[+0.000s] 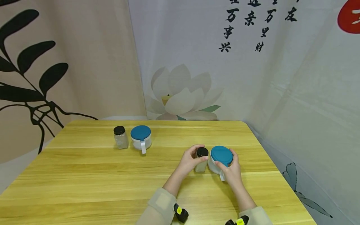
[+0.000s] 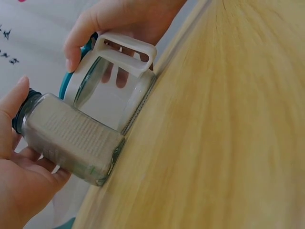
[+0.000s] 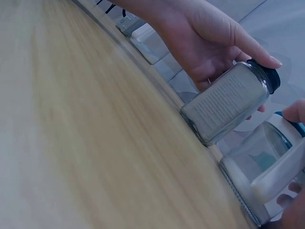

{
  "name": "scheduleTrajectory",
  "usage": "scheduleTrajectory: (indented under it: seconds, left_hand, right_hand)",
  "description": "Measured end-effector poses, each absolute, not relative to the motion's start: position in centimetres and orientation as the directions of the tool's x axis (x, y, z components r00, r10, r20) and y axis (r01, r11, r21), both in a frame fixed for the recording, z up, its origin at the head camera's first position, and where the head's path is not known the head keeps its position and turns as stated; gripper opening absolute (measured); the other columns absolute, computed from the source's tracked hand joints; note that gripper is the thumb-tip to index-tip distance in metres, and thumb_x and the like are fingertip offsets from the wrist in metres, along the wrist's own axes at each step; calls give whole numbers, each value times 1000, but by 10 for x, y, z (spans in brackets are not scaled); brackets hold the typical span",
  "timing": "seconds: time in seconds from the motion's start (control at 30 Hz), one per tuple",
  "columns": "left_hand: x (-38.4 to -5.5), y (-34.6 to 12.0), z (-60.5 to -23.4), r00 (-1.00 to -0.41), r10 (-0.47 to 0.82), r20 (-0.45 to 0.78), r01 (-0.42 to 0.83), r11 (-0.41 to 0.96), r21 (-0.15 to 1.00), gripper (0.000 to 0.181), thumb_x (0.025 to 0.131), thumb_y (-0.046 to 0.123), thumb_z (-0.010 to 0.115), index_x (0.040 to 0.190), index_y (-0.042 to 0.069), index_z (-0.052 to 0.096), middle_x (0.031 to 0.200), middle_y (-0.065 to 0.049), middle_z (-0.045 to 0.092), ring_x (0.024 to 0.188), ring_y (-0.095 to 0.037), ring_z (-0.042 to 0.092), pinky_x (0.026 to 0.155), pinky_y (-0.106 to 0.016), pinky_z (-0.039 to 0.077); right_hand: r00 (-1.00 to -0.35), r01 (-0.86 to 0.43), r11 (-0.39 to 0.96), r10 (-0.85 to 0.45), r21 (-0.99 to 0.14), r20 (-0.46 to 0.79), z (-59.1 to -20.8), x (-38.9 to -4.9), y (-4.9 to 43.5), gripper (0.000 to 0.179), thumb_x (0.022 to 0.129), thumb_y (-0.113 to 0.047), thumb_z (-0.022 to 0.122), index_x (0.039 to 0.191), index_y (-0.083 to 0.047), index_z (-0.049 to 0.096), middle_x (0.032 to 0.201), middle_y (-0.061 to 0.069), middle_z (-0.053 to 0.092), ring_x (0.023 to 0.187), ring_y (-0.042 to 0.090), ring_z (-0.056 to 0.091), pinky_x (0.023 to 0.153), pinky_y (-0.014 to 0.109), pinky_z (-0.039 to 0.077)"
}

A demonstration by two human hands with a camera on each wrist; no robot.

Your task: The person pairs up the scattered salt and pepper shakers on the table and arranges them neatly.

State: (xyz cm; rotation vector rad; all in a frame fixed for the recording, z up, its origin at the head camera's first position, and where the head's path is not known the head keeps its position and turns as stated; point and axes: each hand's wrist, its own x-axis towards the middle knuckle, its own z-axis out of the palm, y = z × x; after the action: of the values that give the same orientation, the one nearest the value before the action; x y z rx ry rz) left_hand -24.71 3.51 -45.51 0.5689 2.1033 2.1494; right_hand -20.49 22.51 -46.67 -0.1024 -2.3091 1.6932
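Upright on the wooden table stands a square glass jar (image 1: pixel 200 167) with a black screw lid and lines of printed text on its side. My left hand (image 1: pixel 189 161) grips it near the top, thumb in front and fingers behind. Just right of it sits a round clear canister (image 1: pixel 214 167) with a blue lid (image 1: pixel 221 155) and a white handle turned toward me. My right hand (image 1: pixel 232 171) holds this canister around its upper part, thumb at the near edge of the lid and fingers on the far right side. In the left wrist view, the jar (image 2: pixel 71 136) overlaps the canister (image 2: pixel 107 102).
Farther back on the left, a second black-lidded jar (image 1: pixel 121 140) stands beside another blue-lidded canister (image 1: pixel 141 132) with its white handle facing forward. The wooden table (image 1: pixel 92 181) ends at a printed cloth backdrop (image 1: pixel 180 62). Each wrist wears a small black camera.
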Motion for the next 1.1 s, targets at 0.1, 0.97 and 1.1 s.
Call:
scheduleTrajectory:
  seconds: [0.1,0.97,1.1]
  left_hand:
    - [-247,35,-456,-926,314,209,200,-64,978,47,84,14,76,128,13,60,110,-2,65,88,-15,54,78,-30,44]
    - [-246,25,-447,-905,340,255,222,-131,966,52,88,10,71,136,6,51,130,-15,56,126,-27,46,108,-48,29]
    - [-245,23,-443,-901,343,266,236,-128,963,51,88,12,71,135,5,51,129,-15,57,125,-28,47,107,-49,29]
  right_hand:
    - [-961,-98,319,217,-943,173,-466,-205,225,86,83,-13,72,149,-2,17,146,26,29,132,42,31,105,59,26]
    - [-963,-131,237,199,-962,181,-439,-190,219,77,90,-11,64,149,4,17,151,27,21,138,40,21,110,54,19]
    - [-961,-152,228,193,-962,198,-433,-186,217,77,89,-10,63,149,5,16,150,27,23,138,39,21,110,53,19]
